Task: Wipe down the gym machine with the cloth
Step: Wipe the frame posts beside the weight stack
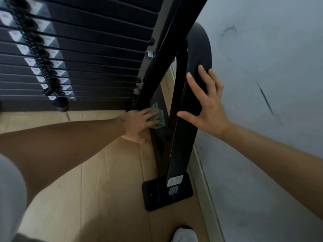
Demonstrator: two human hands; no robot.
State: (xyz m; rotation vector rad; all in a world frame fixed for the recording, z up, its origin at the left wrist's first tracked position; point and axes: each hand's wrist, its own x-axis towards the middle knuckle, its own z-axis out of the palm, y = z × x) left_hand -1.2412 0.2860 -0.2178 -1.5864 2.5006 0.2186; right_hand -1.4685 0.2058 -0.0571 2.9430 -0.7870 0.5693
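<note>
Green cloth (158,117): pressed flat under left hand (138,123), fingers straight and together, on the base rail of the gym machine (180,145), low by the floor's (104,172) wall edge; right hand (208,105) braced on slanted post, fingers spread. Progress, judged: mid-wipe, cleaned areas indistinguishable, weight stack (87,49) likely outstanding.

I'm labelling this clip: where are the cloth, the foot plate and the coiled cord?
cloth (160,119): head view, green fold at its right edge.
foot plate (152,195): head view, bare left half.
coiled cord (34,49): head view, middle of the coil.
</note>
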